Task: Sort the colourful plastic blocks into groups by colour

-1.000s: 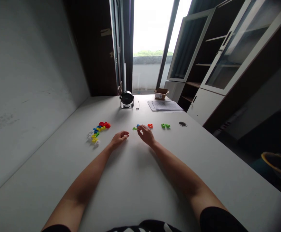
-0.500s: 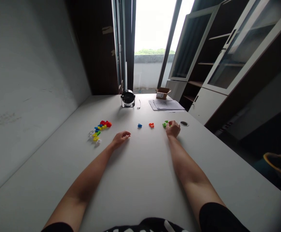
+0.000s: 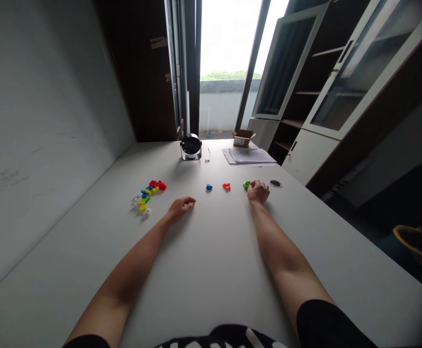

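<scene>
Right hand (image 3: 258, 192) with curled fingers at green piece (image 3: 246, 185)

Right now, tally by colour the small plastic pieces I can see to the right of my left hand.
Blue piece: 1
Orange piece: 1
Green piece: at least 1, beside the right hand, which may hide more
Total: at least 3

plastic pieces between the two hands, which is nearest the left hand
The blue piece, lying just ahead and right of the left hand; the orange piece sits farther right, the green piece beside the right hand.
</scene>
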Tool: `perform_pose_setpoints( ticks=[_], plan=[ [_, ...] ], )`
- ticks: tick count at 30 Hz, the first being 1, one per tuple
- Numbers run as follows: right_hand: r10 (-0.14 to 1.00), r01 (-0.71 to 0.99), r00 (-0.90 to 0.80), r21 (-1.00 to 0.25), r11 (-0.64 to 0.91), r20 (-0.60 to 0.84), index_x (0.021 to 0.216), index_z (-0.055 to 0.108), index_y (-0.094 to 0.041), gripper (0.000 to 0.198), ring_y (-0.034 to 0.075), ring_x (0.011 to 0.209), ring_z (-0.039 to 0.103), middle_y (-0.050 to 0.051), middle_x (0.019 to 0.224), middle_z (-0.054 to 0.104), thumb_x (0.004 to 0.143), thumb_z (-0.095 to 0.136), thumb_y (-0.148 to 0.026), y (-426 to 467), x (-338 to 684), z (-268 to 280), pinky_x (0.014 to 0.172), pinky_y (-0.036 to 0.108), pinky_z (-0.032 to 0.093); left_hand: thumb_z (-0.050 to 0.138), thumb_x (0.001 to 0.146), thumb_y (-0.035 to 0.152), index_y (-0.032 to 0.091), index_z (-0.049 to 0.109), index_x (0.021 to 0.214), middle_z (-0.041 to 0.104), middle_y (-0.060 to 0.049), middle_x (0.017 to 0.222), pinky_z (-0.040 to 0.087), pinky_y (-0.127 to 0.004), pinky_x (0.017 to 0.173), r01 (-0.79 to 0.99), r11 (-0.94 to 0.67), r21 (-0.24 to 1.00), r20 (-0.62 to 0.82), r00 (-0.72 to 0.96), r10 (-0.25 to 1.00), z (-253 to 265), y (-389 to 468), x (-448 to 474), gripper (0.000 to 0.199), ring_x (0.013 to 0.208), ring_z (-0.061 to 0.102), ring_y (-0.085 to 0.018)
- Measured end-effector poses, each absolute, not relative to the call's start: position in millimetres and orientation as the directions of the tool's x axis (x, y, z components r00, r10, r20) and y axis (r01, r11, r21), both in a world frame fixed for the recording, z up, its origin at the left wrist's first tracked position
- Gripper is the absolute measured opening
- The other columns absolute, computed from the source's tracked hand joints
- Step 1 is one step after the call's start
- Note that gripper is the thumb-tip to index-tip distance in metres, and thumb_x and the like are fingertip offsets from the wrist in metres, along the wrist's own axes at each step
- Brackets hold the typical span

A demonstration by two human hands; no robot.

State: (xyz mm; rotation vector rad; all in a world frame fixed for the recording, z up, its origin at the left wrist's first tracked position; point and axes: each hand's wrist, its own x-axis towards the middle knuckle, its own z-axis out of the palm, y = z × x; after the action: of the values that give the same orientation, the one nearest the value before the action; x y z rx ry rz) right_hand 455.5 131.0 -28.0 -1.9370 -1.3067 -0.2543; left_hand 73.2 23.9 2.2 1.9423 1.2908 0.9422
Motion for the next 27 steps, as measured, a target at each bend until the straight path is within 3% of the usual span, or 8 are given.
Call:
perform_pose_setpoints(
  ticks=[17,23,27],
  plan=[
    [0.727,0.86,0.435,-0.485,-0.16,0.532,0.093,0.071,-0.017,0.02,0.028,0.095,0.05,0.015,0.099,0.064,0.085,0.054,-0.023,131.2,454.7,-27.3,0.081,0.037,0.037,0.06,0.087,0.032,0.023,0.077,0.102,0.076,-0.005,0.1,0.052,-0.03,0.08,0.518,-0.339,0.785,0.24,0.251,0.938,1.8,25.3,71.9,0.024,0.088,0.067,-0.022],
    [0.723,0.859,0.406,-0.503,-0.093,0.559,0.094,0.071,-0.016,0.023,0.029,0.094,0.051,0.015,0.099,0.065,0.087,0.051,-0.025,130.9,453.1,-25.7,0.084,0.038,0.038,0.06,0.087,0.031,0.022,0.078,0.096,0.075,-0.007,0.1,0.052,-0.033,0.083,0.58,-0.303,0.756,0.281,0.13,0.951,-0.8,31.1,61.1,0.022,0.086,0.066,-0.023],
    [0.738,0.861,0.344,-0.508,-0.001,0.581,0.094,0.07,-0.015,0.024,0.028,0.092,0.053,0.014,0.096,0.066,0.088,0.05,-0.024,130.7,449.4,-24.7,0.087,0.038,0.039,0.057,0.089,0.029,0.021,0.076,0.094,0.073,-0.008,0.102,0.051,-0.036,0.089,0.658,-0.278,0.7,0.347,0.028,0.938,-7.0,41.0,46.6,0.022,0.097,0.064,-0.025]
  ],
)
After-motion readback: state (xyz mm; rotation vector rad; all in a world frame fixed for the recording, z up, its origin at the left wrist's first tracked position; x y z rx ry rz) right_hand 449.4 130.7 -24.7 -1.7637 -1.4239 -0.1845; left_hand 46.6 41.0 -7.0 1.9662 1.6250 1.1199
